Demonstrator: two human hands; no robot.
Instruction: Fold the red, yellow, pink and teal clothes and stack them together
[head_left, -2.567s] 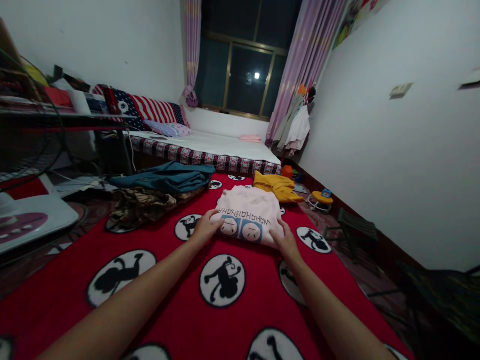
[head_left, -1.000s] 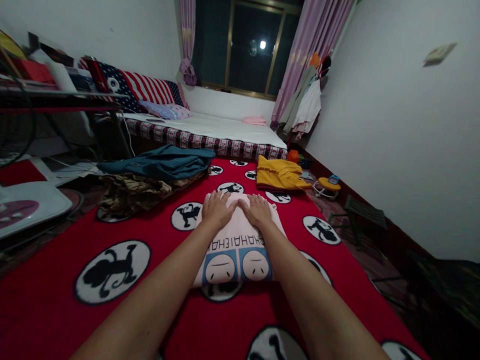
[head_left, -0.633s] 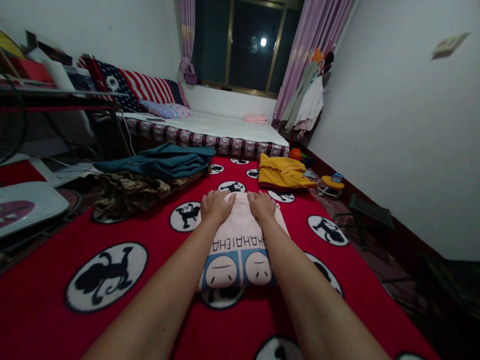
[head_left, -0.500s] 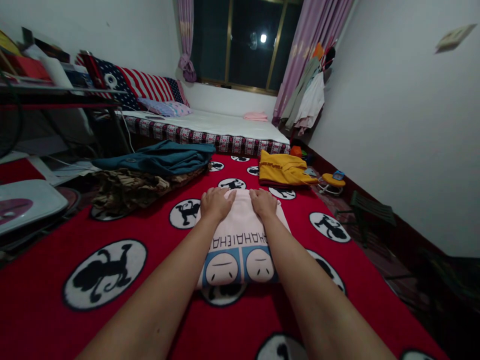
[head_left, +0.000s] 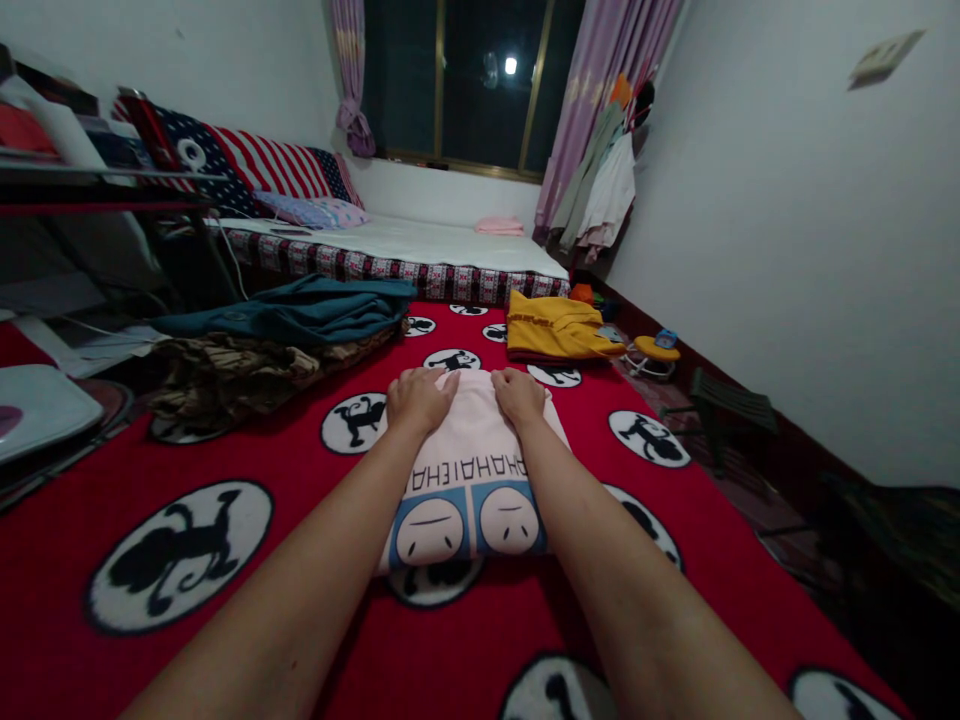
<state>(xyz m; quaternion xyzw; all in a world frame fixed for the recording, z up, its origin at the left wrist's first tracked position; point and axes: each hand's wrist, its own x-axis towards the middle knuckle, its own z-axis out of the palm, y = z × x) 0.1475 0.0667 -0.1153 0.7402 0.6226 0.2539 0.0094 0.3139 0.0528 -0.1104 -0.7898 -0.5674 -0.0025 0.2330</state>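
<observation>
A pale pink T-shirt (head_left: 472, 425), folded into a rectangle, lies on the red blanket (head_left: 315, 570) in front of me. Its upside-down lettering and two blue panels with round cartoon faces are turned toward me. At the shirt's far left corner, my left hand (head_left: 421, 398) has its fingers curled over the edge, thumb pointing inward. My right hand (head_left: 520, 396) grips the far right part of the same edge. The fingertips of both hands are partly hidden by the fabric and knuckles.
Folded yellow clothing (head_left: 559, 328) sits at the back right of the blanket. Teal clothing (head_left: 315, 308) lies over brown patterned fabric (head_left: 225, 375) at the back left. A desk (head_left: 112, 195) stands left, a bed (head_left: 420, 245) behind, and a small folding stool (head_left: 727, 405) right.
The whole view has shifted slightly left and up. Both hands keep their places at the far edge of the T-shirt, which still lies folded.
</observation>
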